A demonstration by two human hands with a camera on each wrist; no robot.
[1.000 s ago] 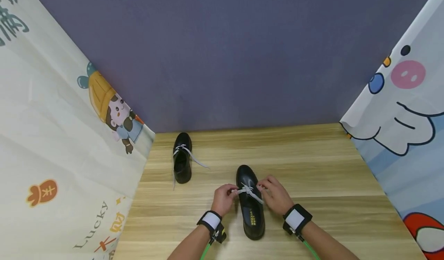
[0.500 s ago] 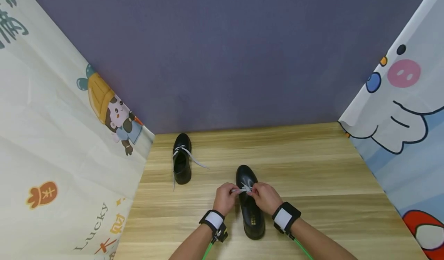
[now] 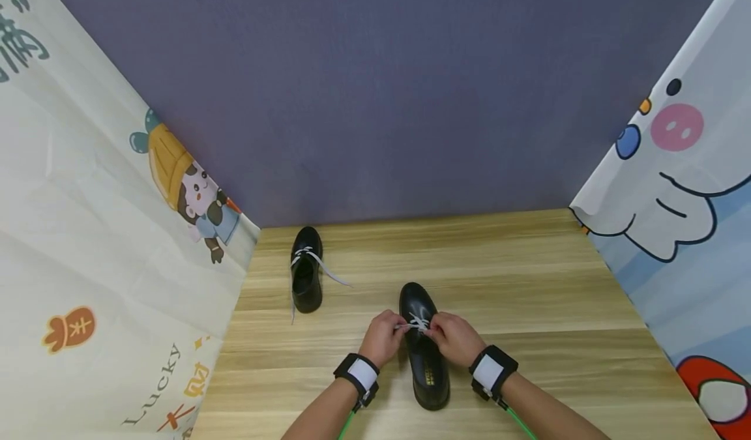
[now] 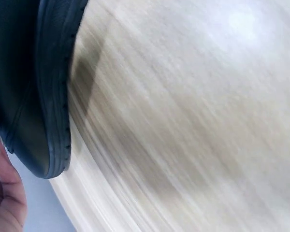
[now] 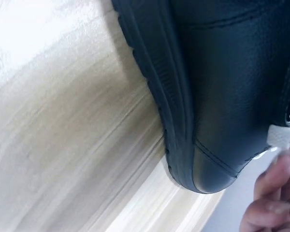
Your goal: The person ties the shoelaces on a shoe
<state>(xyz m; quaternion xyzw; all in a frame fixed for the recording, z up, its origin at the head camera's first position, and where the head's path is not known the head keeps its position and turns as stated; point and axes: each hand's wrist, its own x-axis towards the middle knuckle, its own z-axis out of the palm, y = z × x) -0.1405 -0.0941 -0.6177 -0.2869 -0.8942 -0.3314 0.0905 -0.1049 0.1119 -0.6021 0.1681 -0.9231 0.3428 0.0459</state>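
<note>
A black leather lace-up shoe [image 3: 427,368] stands on the wood-patterned surface between my hands, toe pointing away. White shoelace [image 3: 418,322] crosses its tongue in a small bunched knot. My left hand [image 3: 380,339] pinches a strand of lace, drawn out to the left of the shoe. On the other side, my right hand [image 3: 457,341] pinches lace close beside the knot. The right wrist view shows the white lace [image 5: 280,137] at these fingertips, over the shoe's dark upper [image 5: 232,87]. In the left wrist view, only part of the left hand [image 4: 7,188] appears, beside the shoe toe.
A second black shoe [image 3: 307,283] stands farther back on the left, its white laces [image 3: 334,274] hanging loose to both sides. A dark purple-grey panel [image 3: 411,101] rises behind the surface [image 3: 516,264]. Printed white cloths [image 3: 117,218] flank it left and right.
My right hand has come left from the shoe's right side to the knot and now pinches lace there. The left hand keeps its strand, nearly in place. The shoes stay where they were.
</note>
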